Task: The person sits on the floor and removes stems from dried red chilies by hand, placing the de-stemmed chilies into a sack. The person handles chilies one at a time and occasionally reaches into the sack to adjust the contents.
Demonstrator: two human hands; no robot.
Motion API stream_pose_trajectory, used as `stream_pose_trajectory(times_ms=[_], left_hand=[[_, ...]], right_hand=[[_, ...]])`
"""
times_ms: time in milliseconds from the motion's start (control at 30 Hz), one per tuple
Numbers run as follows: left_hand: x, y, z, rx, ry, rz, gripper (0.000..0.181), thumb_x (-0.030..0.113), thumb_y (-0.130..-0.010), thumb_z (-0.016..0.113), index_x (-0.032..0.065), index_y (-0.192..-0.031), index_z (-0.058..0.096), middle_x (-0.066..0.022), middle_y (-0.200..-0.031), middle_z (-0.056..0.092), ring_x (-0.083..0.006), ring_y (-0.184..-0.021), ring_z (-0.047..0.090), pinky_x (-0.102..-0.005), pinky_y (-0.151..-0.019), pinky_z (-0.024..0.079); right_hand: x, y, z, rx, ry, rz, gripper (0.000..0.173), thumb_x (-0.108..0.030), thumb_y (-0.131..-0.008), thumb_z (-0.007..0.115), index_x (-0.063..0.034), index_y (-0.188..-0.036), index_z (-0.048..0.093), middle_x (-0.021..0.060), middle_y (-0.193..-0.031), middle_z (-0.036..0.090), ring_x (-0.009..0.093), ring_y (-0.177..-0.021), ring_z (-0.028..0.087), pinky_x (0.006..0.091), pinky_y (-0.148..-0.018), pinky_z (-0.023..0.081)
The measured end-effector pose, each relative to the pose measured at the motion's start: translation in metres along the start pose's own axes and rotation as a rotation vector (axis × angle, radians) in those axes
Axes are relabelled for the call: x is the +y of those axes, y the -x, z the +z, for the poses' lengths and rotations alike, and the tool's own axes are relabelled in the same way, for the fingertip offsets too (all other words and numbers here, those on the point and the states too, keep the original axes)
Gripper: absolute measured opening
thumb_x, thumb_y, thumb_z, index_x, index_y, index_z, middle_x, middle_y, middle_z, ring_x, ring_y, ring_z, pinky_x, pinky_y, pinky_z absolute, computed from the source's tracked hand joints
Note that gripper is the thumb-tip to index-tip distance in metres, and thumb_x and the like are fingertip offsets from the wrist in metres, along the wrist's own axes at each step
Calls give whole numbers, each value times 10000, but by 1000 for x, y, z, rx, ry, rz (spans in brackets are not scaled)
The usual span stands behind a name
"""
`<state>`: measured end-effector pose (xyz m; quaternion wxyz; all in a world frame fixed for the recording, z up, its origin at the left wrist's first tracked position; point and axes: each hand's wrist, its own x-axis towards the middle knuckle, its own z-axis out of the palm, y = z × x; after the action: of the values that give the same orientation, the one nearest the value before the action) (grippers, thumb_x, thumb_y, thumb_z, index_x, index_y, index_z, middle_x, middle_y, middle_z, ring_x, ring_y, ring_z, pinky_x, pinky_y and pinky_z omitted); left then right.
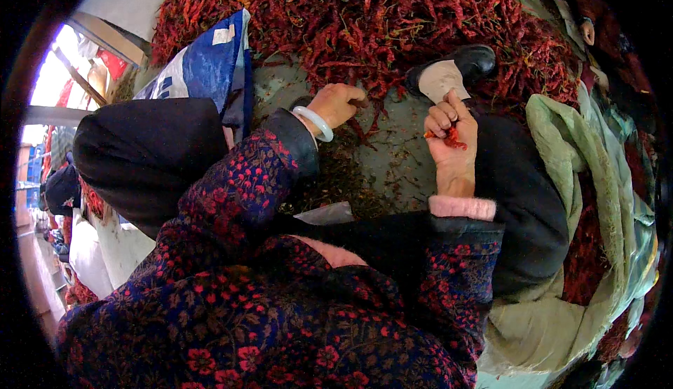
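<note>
A large heap of dried red chili peppers spreads over the floor before me. My left hand, with a pale bangle at its wrist, is at the heap's near edge with fingers curled; whether it grips anything is hidden. My right hand is turned palm up above my right leg, its fingers folded over a few red chili peppers. Loose chili peppers lie on the floor between the hands.
At the left stands a blue and white sack. An open pale green sack with chili peppers in it is at the right. Stem debris litters the floor by my legs. Another person's hand shows at the upper right.
</note>
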<state>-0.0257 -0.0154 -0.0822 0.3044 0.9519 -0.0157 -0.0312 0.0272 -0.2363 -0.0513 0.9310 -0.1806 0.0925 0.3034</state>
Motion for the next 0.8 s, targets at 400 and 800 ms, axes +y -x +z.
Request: stream_pose_trajectory(times_ms=[400,800], left_hand=[[-24,-2,52,-136,-580,-12,350,46,-670,528,154,-1000,580,-138,-898,559,-324,-807,561,-399,-648,467],[19,-17,-24,-44,586,-102,225,132,-748,601,25,-943,566,-108,-833,597,-181,-725,595,-315,-582,450]], right_hand=[[13,-1,-3,102,90,29,165,-125,-830,517,-95,-696,426,-16,-552,391,91,-446,350,225,-381,244],[30,6,2,235,533,-180,118,-129,-843,511,-22,-893,516,49,-757,553,91,-548,442,194,-437,335]])
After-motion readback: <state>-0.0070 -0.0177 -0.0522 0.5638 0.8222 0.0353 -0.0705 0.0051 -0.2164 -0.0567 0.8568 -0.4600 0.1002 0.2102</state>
